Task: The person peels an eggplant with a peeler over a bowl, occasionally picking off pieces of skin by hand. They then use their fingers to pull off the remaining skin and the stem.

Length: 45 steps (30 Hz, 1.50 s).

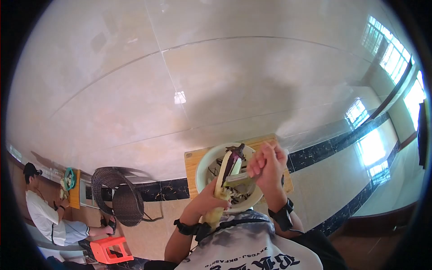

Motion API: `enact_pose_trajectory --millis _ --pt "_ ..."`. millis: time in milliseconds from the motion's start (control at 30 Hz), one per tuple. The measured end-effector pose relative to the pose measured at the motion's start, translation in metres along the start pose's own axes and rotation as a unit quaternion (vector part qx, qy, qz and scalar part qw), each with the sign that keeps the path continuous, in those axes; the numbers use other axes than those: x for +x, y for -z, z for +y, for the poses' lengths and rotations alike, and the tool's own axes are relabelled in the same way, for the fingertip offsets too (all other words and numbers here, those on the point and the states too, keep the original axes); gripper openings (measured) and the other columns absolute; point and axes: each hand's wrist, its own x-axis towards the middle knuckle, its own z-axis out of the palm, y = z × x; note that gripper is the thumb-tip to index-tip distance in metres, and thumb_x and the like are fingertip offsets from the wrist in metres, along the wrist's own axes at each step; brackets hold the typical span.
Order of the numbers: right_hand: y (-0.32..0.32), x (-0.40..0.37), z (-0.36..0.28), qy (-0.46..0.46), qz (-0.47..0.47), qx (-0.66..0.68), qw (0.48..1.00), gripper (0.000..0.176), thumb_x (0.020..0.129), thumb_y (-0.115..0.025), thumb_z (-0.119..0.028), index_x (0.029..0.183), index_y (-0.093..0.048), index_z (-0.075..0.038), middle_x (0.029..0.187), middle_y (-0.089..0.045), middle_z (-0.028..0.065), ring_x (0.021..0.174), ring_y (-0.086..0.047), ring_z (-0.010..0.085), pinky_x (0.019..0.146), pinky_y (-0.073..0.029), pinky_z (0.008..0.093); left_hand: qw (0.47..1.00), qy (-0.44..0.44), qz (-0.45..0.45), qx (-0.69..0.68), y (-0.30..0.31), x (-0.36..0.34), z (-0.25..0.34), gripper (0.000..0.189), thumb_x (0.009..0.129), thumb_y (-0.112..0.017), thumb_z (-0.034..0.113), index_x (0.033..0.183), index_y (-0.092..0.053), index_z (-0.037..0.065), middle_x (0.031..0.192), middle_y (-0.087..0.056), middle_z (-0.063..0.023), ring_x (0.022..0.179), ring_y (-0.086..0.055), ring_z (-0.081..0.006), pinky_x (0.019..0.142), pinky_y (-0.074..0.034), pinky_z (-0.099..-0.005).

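Note:
My left hand [208, 200] is wrapped round the lower part of a long eggplant [223, 175], which is mostly peeled to pale flesh. Purple skin remains along one side, and the dark stem end points away from me. In my closed right hand [269, 164] is a pale green peeler [237, 179], its head against or very near the eggplant's side. Below both hands stands a large white basin [202, 173] with dark strips of peel in it. The basin rests on a small wooden table [191, 159].
A tiled wall [135, 90] rises behind the table. To the left are a wicker chair [128, 204], a red plastic stool [110, 249] and a seated co-worker [47, 211] at another wooden table with a teal basket [69, 178]. Windows stand at the right.

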Motion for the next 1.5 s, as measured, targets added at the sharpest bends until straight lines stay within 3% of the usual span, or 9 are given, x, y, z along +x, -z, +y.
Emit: enact_pose_trajectory --millis 133,233,333,433,1033,1133,1333,1433,1500 --pt "-0.005 -0.007 0.012 -0.025 -0.025 -0.032 0.999 0.03 0.104 -0.055 -0.007 0.078 -0.041 -0.007 0.059 -0.045 0.0024 0.045 -0.048 0.0149 0.04 -0.045 0.0329 0.998 -0.014 -0.005 0.064 -0.004 -0.001 0.007 0.094 0.065 -0.08 -0.008 0.15 -0.041 0.005 0.125 -0.062 -0.0088 0.118 -0.058 -0.0197 0.097 -0.052 -0.0328" --pt "-0.013 -0.017 0.018 0.096 -0.058 -0.191 0.975 0.033 0.104 -0.053 -0.008 0.076 -0.038 -0.008 0.057 -0.044 0.0037 0.041 -0.045 0.0139 0.036 -0.046 0.0326 0.998 -0.015 0.003 0.053 -0.007 -0.006 0.01 0.091 0.068 -0.078 -0.007 0.15 -0.041 0.005 0.123 -0.062 -0.0093 0.112 -0.061 -0.0191 0.09 -0.056 -0.033" --pt "-0.023 -0.018 0.016 0.107 -0.075 -0.182 0.974 0.032 0.104 -0.052 -0.006 0.075 -0.037 -0.007 0.058 -0.046 0.0044 0.042 -0.047 0.0135 0.037 -0.047 0.0323 0.999 0.034 -0.007 0.017 -0.005 -0.009 0.014 0.089 0.07 -0.076 -0.007 0.151 -0.04 0.005 0.121 -0.063 -0.0099 0.103 -0.064 -0.0185 0.081 -0.058 -0.0329" --pt "-0.022 -0.015 0.016 0.091 -0.06 -0.185 0.977 0.032 0.104 -0.051 -0.006 0.076 -0.037 -0.007 0.058 -0.044 0.0036 0.042 -0.046 0.0133 0.037 -0.047 0.0322 0.999 0.018 -0.027 0.009 0.0 -0.009 0.01 0.09 0.07 -0.075 -0.008 0.151 -0.04 0.006 0.12 -0.062 -0.0104 0.095 -0.066 -0.0179 0.074 -0.059 -0.0328" --pt "-0.022 -0.007 0.024 0.092 -0.06 -0.157 0.982 0.031 0.105 -0.052 -0.011 0.077 -0.039 -0.009 0.058 -0.041 0.0018 0.042 -0.045 0.0131 0.037 -0.046 0.0322 1.0 -0.002 -0.015 0.026 0.004 -0.018 0.02 0.091 0.069 -0.076 -0.003 0.152 -0.039 0.005 0.121 -0.062 -0.0111 0.101 -0.064 -0.0193 0.087 -0.056 -0.0333" --pt "-0.014 0.003 0.02 0.153 -0.034 -0.192 0.969 0.032 0.104 -0.053 -0.01 0.076 -0.039 -0.009 0.057 -0.04 0.0013 0.041 -0.045 0.0131 0.036 -0.045 0.0316 0.996 -0.004 0.0 0.085 0.01 -0.022 0.017 0.091 0.07 -0.078 0.002 0.152 -0.038 0.004 0.12 -0.063 -0.0112 0.097 -0.064 -0.0184 0.085 -0.055 -0.0323" --pt "-0.008 0.029 -0.026 0.196 0.014 -0.081 0.977 0.034 0.105 -0.054 -0.01 0.074 -0.04 -0.009 0.056 -0.043 0.0025 0.043 -0.045 0.0126 0.037 -0.044 0.0303 0.993 0.002 -0.011 0.114 0.005 -0.033 0.024 0.093 0.071 -0.079 0.002 0.154 -0.036 0.005 0.118 -0.063 -0.0118 0.097 -0.064 -0.0169 0.082 -0.056 -0.0313" --pt "-0.004 0.031 -0.035 0.253 0.046 -0.069 0.964 0.035 0.104 -0.055 -0.011 0.073 -0.04 -0.01 0.055 -0.042 0.0026 0.042 -0.044 0.0129 0.036 -0.043 0.0301 0.998 0.042 -0.055 -0.007 0.009 -0.027 0.025 0.093 0.072 -0.08 -0.001 0.154 -0.036 0.006 0.121 -0.063 -0.0122 0.098 -0.065 -0.0165 0.079 -0.058 -0.0305" --pt "-0.002 0.031 -0.043 0.262 0.057 -0.076 0.96 0.036 0.104 -0.057 -0.012 0.073 -0.04 -0.01 0.054 -0.043 0.0019 0.041 -0.045 0.0127 0.036 -0.042 0.0302 0.998 0.036 -0.043 -0.002 0.01 -0.026 0.025 0.093 0.072 -0.081 -0.003 0.153 -0.036 0.005 0.123 -0.062 -0.0123 0.098 -0.065 -0.0164 0.076 -0.059 -0.0298"
